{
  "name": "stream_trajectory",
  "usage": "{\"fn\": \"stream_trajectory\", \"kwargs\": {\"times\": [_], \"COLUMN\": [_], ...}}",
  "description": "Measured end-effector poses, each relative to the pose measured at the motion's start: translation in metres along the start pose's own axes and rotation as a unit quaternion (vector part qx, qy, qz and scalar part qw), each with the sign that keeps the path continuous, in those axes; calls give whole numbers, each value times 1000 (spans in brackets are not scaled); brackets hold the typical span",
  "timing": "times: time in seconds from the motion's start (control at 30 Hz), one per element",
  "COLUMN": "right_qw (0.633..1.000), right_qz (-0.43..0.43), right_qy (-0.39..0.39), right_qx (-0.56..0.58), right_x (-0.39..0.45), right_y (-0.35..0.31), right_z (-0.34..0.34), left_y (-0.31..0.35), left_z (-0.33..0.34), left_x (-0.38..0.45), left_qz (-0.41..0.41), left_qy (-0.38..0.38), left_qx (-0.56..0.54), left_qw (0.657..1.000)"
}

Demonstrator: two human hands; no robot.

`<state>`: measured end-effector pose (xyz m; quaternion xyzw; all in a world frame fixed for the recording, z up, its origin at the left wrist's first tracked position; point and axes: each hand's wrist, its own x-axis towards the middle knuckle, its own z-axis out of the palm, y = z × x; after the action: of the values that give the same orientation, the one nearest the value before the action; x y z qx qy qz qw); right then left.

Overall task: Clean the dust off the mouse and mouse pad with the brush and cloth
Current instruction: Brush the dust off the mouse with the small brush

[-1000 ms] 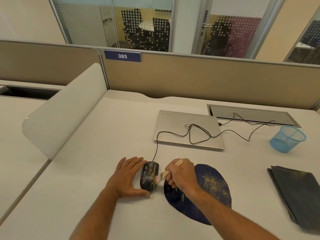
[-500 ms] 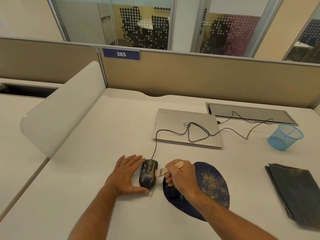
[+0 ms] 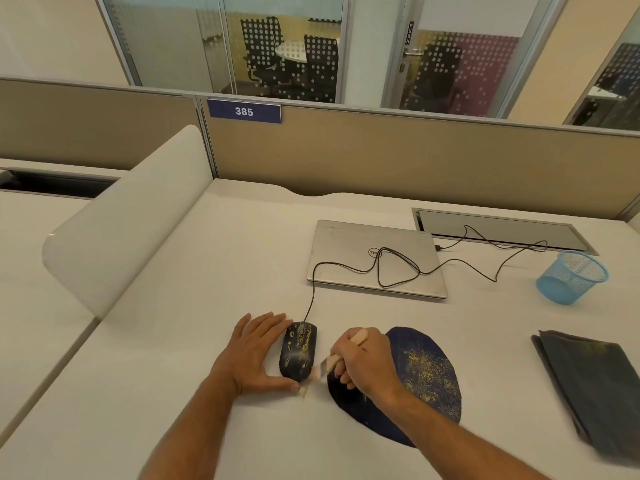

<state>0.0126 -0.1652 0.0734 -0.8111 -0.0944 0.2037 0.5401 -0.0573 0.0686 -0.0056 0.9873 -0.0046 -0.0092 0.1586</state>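
A black wired mouse [image 3: 298, 351] speckled with yellow dust lies on the white desk, left of a dark blue round mouse pad [image 3: 426, 379] that carries a patch of yellow dust. My left hand [image 3: 254, 355] lies flat against the mouse's left side, thumb at its near end. My right hand [image 3: 363, 362] grips a small wooden-handled brush [image 3: 332, 362], its pale bristles touching the mouse's near right edge. A dark folded cloth [image 3: 595, 386] lies at the right of the desk.
A closed silver laptop [image 3: 346, 251] sits behind the mouse with the mouse cable [image 3: 398, 268] looped over it. A blue mesh cup [image 3: 571, 277] stands at the far right. A white curved divider [image 3: 114, 230] borders the desk's left side.
The brush tip has moved from the middle of the mouse's right side down toward its near end. My left hand has stayed against the mouse.
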Motion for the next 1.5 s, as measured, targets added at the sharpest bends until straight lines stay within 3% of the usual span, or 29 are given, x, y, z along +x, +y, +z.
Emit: {"fn": "stream_trajectory", "kwargs": {"times": [0.17, 0.37, 0.53, 0.73, 0.83, 1.17, 1.37, 1.5], "right_qw": [997, 1000, 997, 1000, 999, 999, 1000, 999], "right_qz": [-20, 18, 11, 5, 6, 7, -3, -35], "right_qy": [69, 10, 46, -8, 16, 22, -24, 20], "right_qx": [36, 17, 55, 1, 45, 39, -12, 22], "right_x": [29, 45, 49, 51, 52, 38, 27, 19], "right_y": [-15, -17, -19, -21, -23, -22, -20, -18], "right_z": [-7, 3, 0, 2, 0, 3, 4, 3], "left_y": [2, 1, 0, 0, 0, -2, -2, -2], "left_z": [-3, -2, -1, -1, -1, 2, 3, 4], "left_x": [1, 1, 1, 1, 1, 2, 2, 2], "left_qz": [-7, -11, -12, -12, -10, -4, -5, -7], "left_qy": [-13, -19, -19, -20, -15, 0, -1, 1], "left_qx": [-4, 4, 1, 5, 2, 0, -2, 0], "left_qw": [1000, 1000, 1000, 1000, 1000, 1000, 1000, 1000]}}
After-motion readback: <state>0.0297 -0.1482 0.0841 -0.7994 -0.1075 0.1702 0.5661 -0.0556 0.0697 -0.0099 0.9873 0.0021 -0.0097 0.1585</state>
